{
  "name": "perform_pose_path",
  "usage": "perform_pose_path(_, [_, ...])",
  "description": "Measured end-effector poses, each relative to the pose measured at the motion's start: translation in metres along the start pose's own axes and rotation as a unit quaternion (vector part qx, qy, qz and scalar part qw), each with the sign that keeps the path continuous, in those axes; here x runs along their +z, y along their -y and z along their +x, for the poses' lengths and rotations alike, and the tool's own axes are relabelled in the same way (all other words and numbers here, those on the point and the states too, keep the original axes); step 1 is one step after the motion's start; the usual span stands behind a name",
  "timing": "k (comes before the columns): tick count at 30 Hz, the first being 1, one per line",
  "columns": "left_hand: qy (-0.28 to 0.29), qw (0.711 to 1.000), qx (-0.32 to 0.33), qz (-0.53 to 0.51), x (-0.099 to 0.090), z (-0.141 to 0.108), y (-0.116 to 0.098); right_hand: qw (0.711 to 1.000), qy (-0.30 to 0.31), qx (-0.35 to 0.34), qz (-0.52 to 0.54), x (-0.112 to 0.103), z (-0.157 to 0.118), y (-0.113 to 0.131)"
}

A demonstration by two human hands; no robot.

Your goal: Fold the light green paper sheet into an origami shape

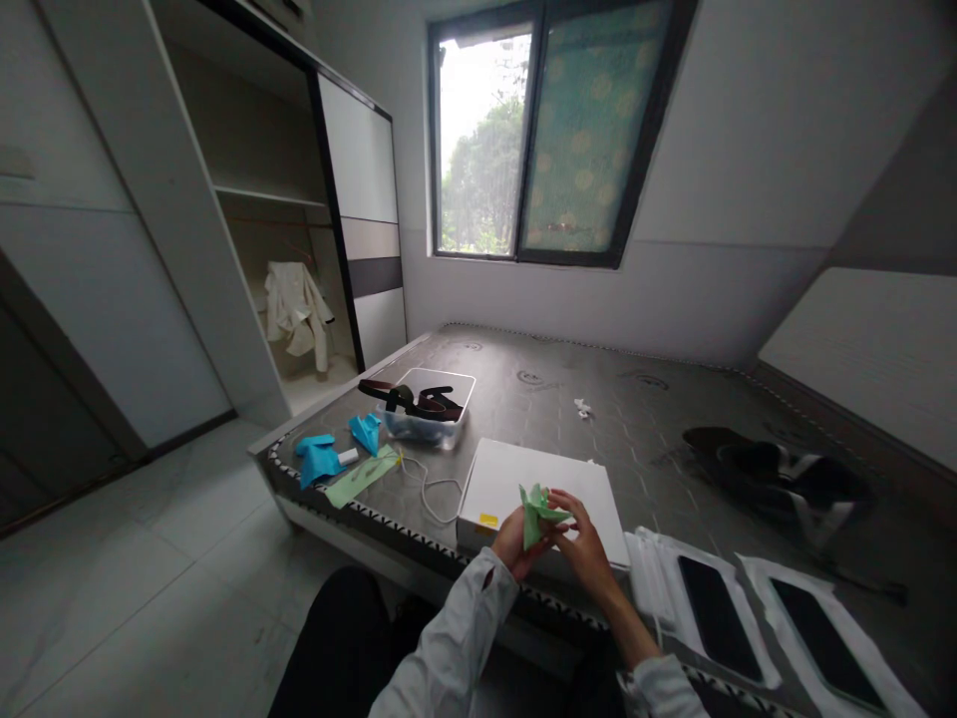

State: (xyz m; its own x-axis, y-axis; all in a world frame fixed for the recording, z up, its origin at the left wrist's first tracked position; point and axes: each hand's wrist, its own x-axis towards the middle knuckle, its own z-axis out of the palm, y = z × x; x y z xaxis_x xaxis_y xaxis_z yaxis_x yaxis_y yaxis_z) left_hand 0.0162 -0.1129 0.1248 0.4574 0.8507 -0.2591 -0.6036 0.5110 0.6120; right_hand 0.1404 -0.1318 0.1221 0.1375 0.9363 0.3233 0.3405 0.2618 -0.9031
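A folded piece of light green paper [533, 511] with pointed flaps is held up between both hands, over the near edge of a white box [549, 474]. My left hand [512, 541] grips it from below and the left, its fingers partly hidden behind the paper. From the right, my right hand [581, 538] pinches the paper's other side with thumb and fingers. The white box lies on the mattress just beyond the hands, a small yellow label on its near side.
Left on the mattress [515, 349] are blue folded papers [320, 461], a green paper strip [363, 477], a white cable [426, 484] and a clear plastic bin [430, 424] holding dark straps. To the right lie two phones [718, 613] on white wrapping and a black bag [770, 474].
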Motion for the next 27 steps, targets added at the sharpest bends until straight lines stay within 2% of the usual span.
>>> perform_pose_path(3, [0.004, 0.999, 0.013, -0.039, 0.0, 0.003, 0.001, 1.0, -0.004, -0.012, 0.008, 0.0, -0.002, 0.008])
perform_pose_path(7, [-0.026, 0.999, -0.005, -0.023, -0.005, 0.003, -0.001, 0.999, -0.003, -0.043, -0.006, -0.001, -0.005, 0.013])
perform_pose_path(13, [-0.07, 0.997, -0.017, 0.035, -0.014, -0.005, -0.016, 0.975, -0.038, -0.146, -0.161, -0.016, -0.012, 0.007])
perform_pose_path(16, [-0.058, 0.997, 0.009, 0.05, -0.01, -0.012, -0.023, 0.958, -0.064, -0.179, -0.213, -0.02, -0.015, 0.007])
perform_pose_path(19, [-0.049, 0.993, 0.046, 0.094, -0.003, -0.017, -0.024, 0.957, -0.066, -0.184, -0.215, -0.018, -0.015, 0.007])
perform_pose_path(23, [-0.076, 0.969, 0.082, 0.219, 0.002, -0.013, -0.018, 0.963, -0.04, -0.198, -0.179, -0.012, -0.013, 0.008])
perform_pose_path(27, [-0.082, 0.968, 0.124, 0.2, -0.001, -0.008, -0.016, 0.968, 0.0, -0.193, -0.157, -0.012, -0.017, 0.017])
